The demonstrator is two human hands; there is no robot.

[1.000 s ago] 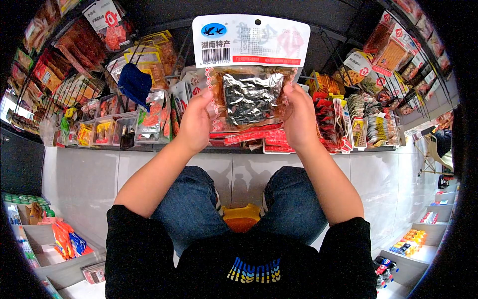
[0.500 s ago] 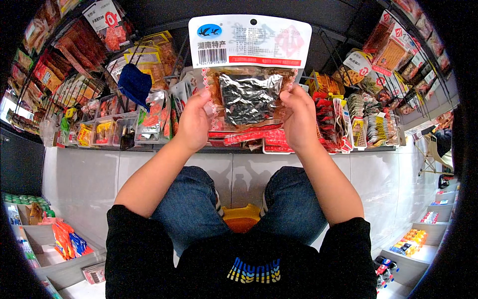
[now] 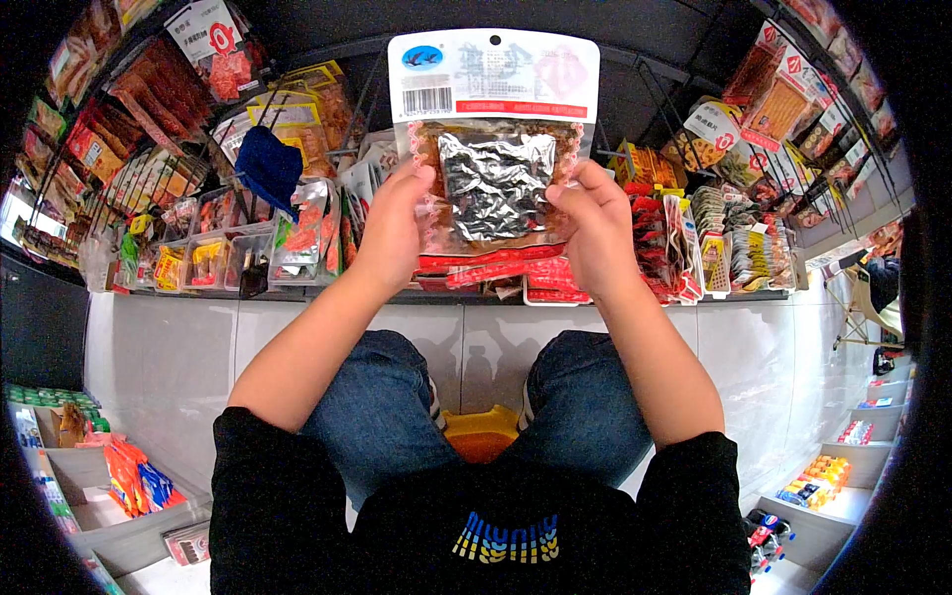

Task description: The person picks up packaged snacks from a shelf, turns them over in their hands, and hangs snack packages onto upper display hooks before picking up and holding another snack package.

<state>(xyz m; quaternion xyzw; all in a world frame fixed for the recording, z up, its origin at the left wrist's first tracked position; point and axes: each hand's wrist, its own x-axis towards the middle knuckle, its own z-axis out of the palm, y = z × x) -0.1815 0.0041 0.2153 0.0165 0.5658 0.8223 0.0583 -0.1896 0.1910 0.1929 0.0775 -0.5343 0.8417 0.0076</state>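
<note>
A sealed snack packet (image 3: 496, 183) is held up in front of me, with its printed back facing me. Its white top carries a blue oval logo, a barcode and a hang hole; a crinkled silvery-black panel shows through the clear lower part. My left hand (image 3: 395, 223) grips its left edge, thumb on the near face. On the opposite edge, my right hand (image 3: 597, 223) pinches the packet with its thumb and bent fingers. Behind and below it lie red packets (image 3: 496, 266) on the shelf, partly hidden by the packet.
Clear bins (image 3: 208, 260) of packaged snacks stand at the left, below a dark blue cloth-like item (image 3: 269, 171). Upright rows of packets (image 3: 739, 238) fill the right side. Wire racks hold hanging bags (image 3: 773, 109). A yellow stool (image 3: 481, 433) shows between my knees.
The packet has shifted slightly right at its top and tilted a little. My right thumb and fingers have moved inward on its edge; the left hand has risen slightly.
</note>
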